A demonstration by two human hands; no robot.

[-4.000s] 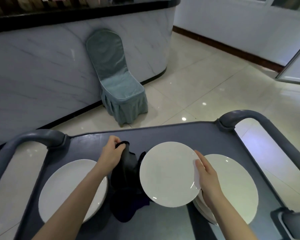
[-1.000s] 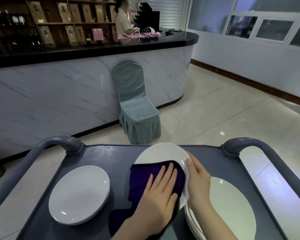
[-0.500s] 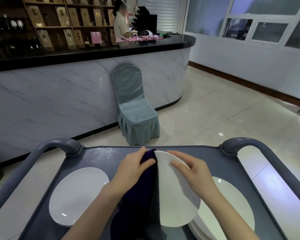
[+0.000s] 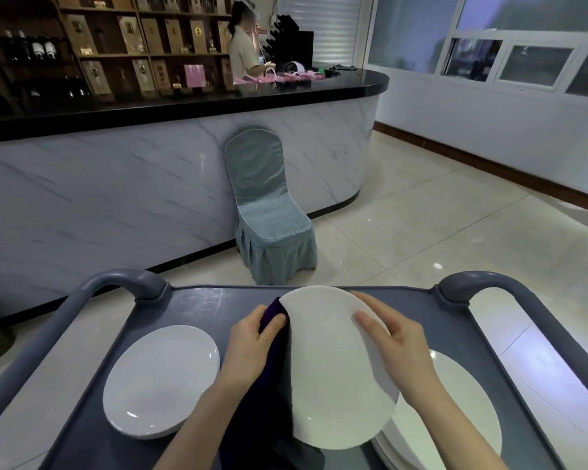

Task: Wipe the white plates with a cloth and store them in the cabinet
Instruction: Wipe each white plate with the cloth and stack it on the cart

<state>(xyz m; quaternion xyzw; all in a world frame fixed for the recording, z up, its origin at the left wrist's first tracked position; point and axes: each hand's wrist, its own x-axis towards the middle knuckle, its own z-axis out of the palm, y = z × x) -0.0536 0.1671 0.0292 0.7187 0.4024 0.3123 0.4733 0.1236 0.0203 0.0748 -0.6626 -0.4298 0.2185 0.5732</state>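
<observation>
I hold a white plate [image 4: 333,374] tilted up above a grey cart [image 4: 197,303]. My right hand [image 4: 392,344] grips its right rim, thumb on the face toward me. My left hand [image 4: 252,344] grips a dark purple cloth [image 4: 269,395] against the plate's left edge; the cloth hangs down behind and below the plate. A stack of white plates [image 4: 455,415] lies on the cart at the right, partly hidden by my right arm. Another white plate [image 4: 160,378] lies on the cart at the left.
The cart has raised grey handles at left [image 4: 116,283] and right [image 4: 489,283]. Beyond it stand a blue-green covered chair [image 4: 269,212] and a marble-fronted counter [image 4: 116,191] with a person [image 4: 243,56] behind it. Tiled floor spreads to the right.
The plate has been turned from lying under the cloth to tilted up. My left hand moved from pressing flat on the cloth to gripping it at the plate's left edge.
</observation>
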